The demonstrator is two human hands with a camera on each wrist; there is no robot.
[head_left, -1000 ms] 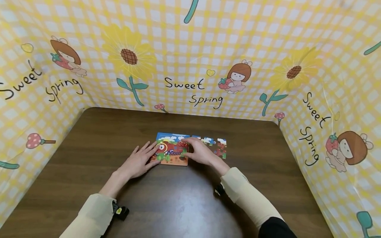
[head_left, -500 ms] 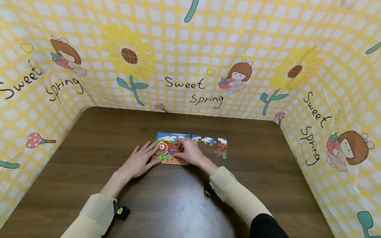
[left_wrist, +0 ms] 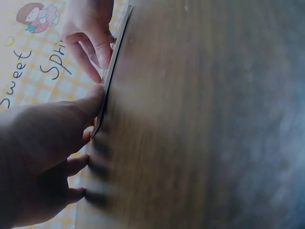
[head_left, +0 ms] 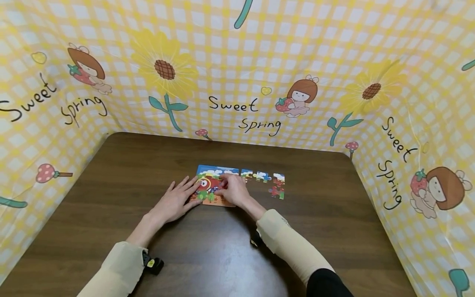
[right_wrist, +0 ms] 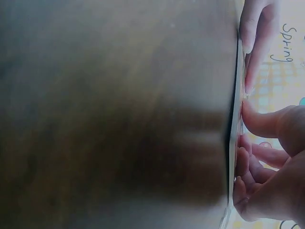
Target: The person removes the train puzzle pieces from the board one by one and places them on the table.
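Observation:
A colourful jigsaw puzzle board (head_left: 219, 201) lies on the table, its picture a red cartoon figure under a blue sky with clouds. My left hand (head_left: 175, 201) rests with spread, fairly straight fingers on the board's left edge, and the fingertips touch it. Over the board's right half, my right hand (head_left: 236, 190) has its thumb and curled fingers down on the surface, pinching at a puzzle piece that the hand mostly hides. In the right wrist view the thumb (right_wrist: 259, 121) and fingertips both meet the thin board.
Right of the board lie loose puzzle pieces: a sky piece (head_left: 246, 173), another sky piece (head_left: 263, 177), a cloud-topped piece (head_left: 279, 178) and a red-green piece (head_left: 277, 191). Yellow checked cloth (head_left: 230, 74) walls the brown table (head_left: 315, 181) on three sides.
My right hand has moved left across the board from its right edge, uncovering the loose pieces beside it. My left hand has stayed on the board's left edge.

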